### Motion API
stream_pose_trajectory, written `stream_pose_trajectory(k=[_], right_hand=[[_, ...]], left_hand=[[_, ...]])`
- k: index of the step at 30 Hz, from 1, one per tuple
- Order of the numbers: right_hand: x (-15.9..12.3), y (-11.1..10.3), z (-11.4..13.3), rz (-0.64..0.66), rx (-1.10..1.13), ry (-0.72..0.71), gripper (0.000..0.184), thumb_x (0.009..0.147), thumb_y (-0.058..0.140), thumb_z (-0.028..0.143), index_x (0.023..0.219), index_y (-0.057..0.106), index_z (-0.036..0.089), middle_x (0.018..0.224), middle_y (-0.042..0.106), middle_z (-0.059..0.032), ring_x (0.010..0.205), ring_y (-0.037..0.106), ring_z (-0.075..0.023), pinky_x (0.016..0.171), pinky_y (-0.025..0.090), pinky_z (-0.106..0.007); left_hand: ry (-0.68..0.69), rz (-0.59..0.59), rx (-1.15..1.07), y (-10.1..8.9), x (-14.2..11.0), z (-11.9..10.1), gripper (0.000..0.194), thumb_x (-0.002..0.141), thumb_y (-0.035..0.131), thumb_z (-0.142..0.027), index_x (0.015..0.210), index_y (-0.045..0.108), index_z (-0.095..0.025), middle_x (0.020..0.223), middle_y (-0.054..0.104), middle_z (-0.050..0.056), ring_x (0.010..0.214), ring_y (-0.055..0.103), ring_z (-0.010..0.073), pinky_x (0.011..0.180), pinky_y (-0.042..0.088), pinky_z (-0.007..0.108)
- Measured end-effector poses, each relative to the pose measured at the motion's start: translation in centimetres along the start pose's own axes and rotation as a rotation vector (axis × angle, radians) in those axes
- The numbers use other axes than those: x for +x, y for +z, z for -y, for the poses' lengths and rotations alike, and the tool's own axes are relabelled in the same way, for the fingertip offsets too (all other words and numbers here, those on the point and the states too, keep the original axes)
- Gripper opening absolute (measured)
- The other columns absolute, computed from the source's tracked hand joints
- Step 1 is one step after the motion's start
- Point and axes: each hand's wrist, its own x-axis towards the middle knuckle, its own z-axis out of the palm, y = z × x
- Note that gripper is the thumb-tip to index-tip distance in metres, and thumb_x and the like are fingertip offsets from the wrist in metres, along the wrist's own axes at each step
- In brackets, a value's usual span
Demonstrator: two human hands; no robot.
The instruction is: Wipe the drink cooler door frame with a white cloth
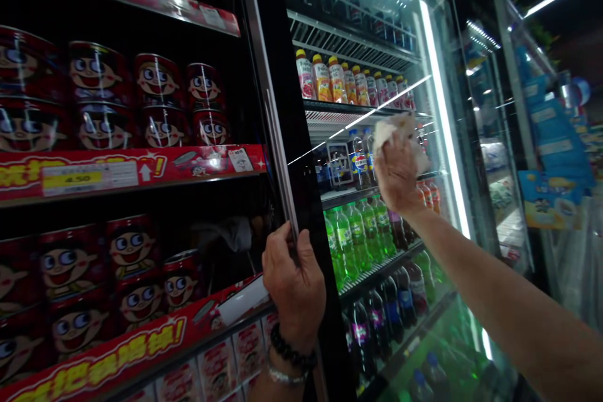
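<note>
1. We see the cooler door [424, 213] filling the middle and right of the frame, a tall glass pane swung open at an angle, with a bright strip light running down its far edge.
2. At the left of the frame stands an open shelf unit [132, 166] with red price strips along its shelf fronts, stacked with red cans [155, 81] bearing a cartoon face.
3. Behind the glass, wire shelves carry drinks: juice bottles [336, 78] with orange caps in the upper centre, green bottles [358, 229] in the middle, and dark bottles [391, 308] toward the lower centre.
4. The door's black frame edge [282, 138] runs from the top centre down to the lower centre, with a slim metal handle strip along it.
5. Our left hand [294, 282] sits at the lower centre, its fingers clenched around that handle strip and the door edge; a dark bead bracelet [292, 352] and a thin metal bangle circle the wrist.
6. Our right hand [398, 173] reaches in from the lower right to the centre right of the frame, pressed flat against the glass.
7. Its fingers are grasping a white cloth [393, 129], bunched between palm and pane, which sits just above the hand, touching the door glass in front of the middle shelves.
</note>
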Motion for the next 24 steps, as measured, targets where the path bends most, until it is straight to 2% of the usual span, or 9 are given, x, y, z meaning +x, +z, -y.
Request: stream_pose_trajectory(k=[2, 4, 6, 8, 10, 13, 17, 20, 24], right_hand=[[-0.2, -0.8, 5.1, 0.012, 0.04, -0.299, 0.06, 0.12, 0.027, 0.048, 0.176, 0.026, 0.026, 0.185, 0.012, -0.0062, 0.172, 0.001, -0.0323, 0.14, 0.009, -0.064], [-0.4, -1.6, 8.9, 0.049, 0.038, -0.56, 0.061, 0.117, 0.027, 0.054, 0.175, 0.029, 0.034, 0.185, 0.008, 0.0002, 0.173, -0.001, -0.0312, 0.141, 0.008, -0.064], [0.1, -2.1, 10.4, 0.078, 0.004, -0.724, 0.063, 0.116, 0.026, 0.061, 0.173, 0.034, 0.037, 0.185, 0.009, 0.0021, 0.173, 0.0, -0.0304, 0.142, 0.008, -0.063], [1.5, -1.9, 9.3, 0.076, -0.02, -0.764, 0.064, 0.116, 0.023, 0.06, 0.173, 0.034, 0.034, 0.185, 0.011, 0.0003, 0.173, 0.001, -0.0301, 0.142, 0.009, -0.062], [3.9, -1.2, 5.8, 0.044, -0.022, -0.665, 0.062, 0.118, 0.023, 0.053, 0.175, 0.029, 0.031, 0.185, 0.013, -0.0014, 0.173, 0.003, -0.0285, 0.141, 0.009, -0.063], [8.0, 0.0, -1.9, -0.016, -0.001, -0.364, 0.056, 0.121, 0.027, 0.04, 0.175, 0.025, 0.029, 0.184, 0.015, -0.0015, 0.172, 0.006, -0.0195, 0.142, 0.008, -0.056], [11.1, 0.7, -12.9, -0.068, 0.014, -0.063, 0.057, 0.12, 0.023, 0.034, 0.172, 0.028, 0.012, 0.181, 0.022, -0.014, 0.171, 0.011, -0.0162, 0.139, 0.007, -0.054], [10.2, 0.9, -20.5, -0.064, 0.11, 0.202, 0.062, 0.117, 0.024, 0.04, 0.172, 0.028, 0.012, 0.181, 0.022, -0.0155, 0.17, 0.014, -0.0166, 0.138, 0.006, -0.055], [4.6, 1.3, -28.8, -0.082, 0.276, 0.438, 0.074, 0.11, 0.03, 0.062, 0.174, 0.029, 0.025, 0.182, 0.02, -0.0075, 0.171, 0.011, -0.0229, 0.138, -0.004, -0.055]], left_hand=[[-0.009, 0.004, 0.005, -0.1, 0.1, 0.0, 0.033, 0.111, 0.058, -0.045, 0.124, 0.067, -0.016, 0.106, 0.074, 0.005, 0.094, 0.07, 0.0188, 0.084, 0.051, 0.03], [-0.025, 0.021, 0.018, -0.2, 0.1, -0.1, 0.034, 0.111, 0.058, -0.045, 0.125, 0.068, -0.017, 0.106, 0.074, 0.005, 0.095, 0.071, 0.0191, 0.084, 0.051, 0.03], [-0.033, 0.029, 0.021, -0.3, 0.2, -0.1, 0.034, 0.11, 0.058, -0.045, 0.126, 0.068, -0.017, 0.107, 0.075, 0.006, 0.096, 0.072, 0.0193, 0.084, 0.052, 0.03], [-0.037, 0.021, 0.019, -0.4, 0.3, -0.2, 0.035, 0.109, 0.059, -0.045, 0.126, 0.07, -0.016, 0.106, 0.076, 0.006, 0.094, 0.073, 0.0185, 0.083, 0.052, 0.03], [-0.045, 0.01, 0.029, -0.5, 0.4, -0.3, 0.036, 0.107, 0.061, -0.045, 0.125, 0.071, -0.015, 0.104, 0.076, 0.006, 0.092, 0.073, 0.0176, 0.082, 0.052, 0.029], [-0.062, 0.001, 0.061, -0.6, 0.4, -0.4, 0.037, 0.106, 0.062, -0.045, 0.124, 0.072, -0.015, 0.105, 0.076, 0.005, 0.089, 0.072, 0.016, 0.079, 0.051, 0.028], [-0.093, -0.012, 0.12, -0.7, 0.4, -0.5, 0.04, 0.105, 0.063, -0.049, 0.126, 0.074, -0.017, 0.108, 0.077, 0.004, 0.089, 0.072, 0.0168, 0.079, 0.05, 0.03], [-0.105, -0.037, 0.137, -0.6, 0.3, -0.4, 0.04, 0.103, 0.065, -0.052, 0.126, 0.075, -0.021, 0.106, 0.077, 0.002, 0.086, 0.071, 0.0172, 0.077, 0.05, 0.032], [-0.096, -0.066, 0.122, -0.3, 0.2, 0.1, 0.039, 0.101, 0.068, -0.051, 0.126, 0.076, -0.023, 0.104, 0.077, 0.0, 0.085, 0.072, 0.017, 0.074, 0.05, 0.032]])
